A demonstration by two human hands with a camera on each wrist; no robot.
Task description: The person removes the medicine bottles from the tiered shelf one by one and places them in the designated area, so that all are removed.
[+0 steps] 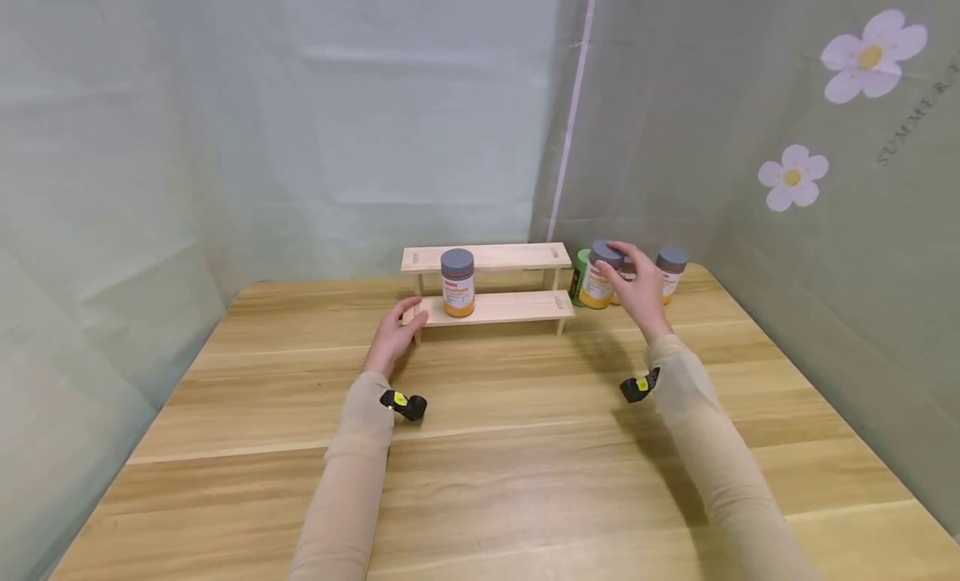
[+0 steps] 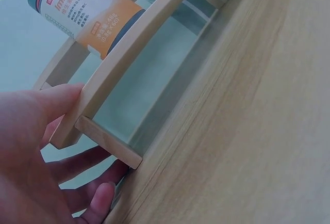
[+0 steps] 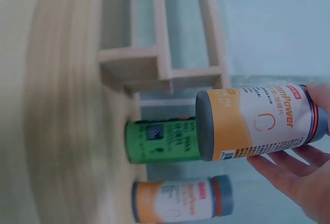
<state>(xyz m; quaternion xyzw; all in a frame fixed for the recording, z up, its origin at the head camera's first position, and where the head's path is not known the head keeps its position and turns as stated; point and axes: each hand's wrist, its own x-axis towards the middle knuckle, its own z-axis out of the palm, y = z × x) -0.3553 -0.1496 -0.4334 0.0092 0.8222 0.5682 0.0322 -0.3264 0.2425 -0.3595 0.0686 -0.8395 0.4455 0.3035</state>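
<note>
A two-step wooden shelf (image 1: pixel 517 308) stands at the back of the table. On its lower step, toward the left end, sits an upright supplement bottle (image 1: pixel 459 293) with a grey lid and a white-and-orange label. My left hand (image 1: pixel 393 331) grips the step's left end; the left wrist view shows the thumb against the board (image 2: pixel 111 82) and fingers around the end. Right of the shelf, my right hand (image 1: pixel 639 287) holds a matching supplement bottle (image 3: pixel 258 123) by its lid end, raised off the table in the right wrist view.
Beside the shelf's right end stands a green container (image 3: pixel 160 140), partly hidden behind the held bottle. Another matching bottle (image 3: pixel 175 202) is next to it, and one more bottle (image 1: pixel 670 282) stands farther right. Fabric curtains (image 1: pixel 420 131) hang behind the wooden table (image 1: pixel 510 448).
</note>
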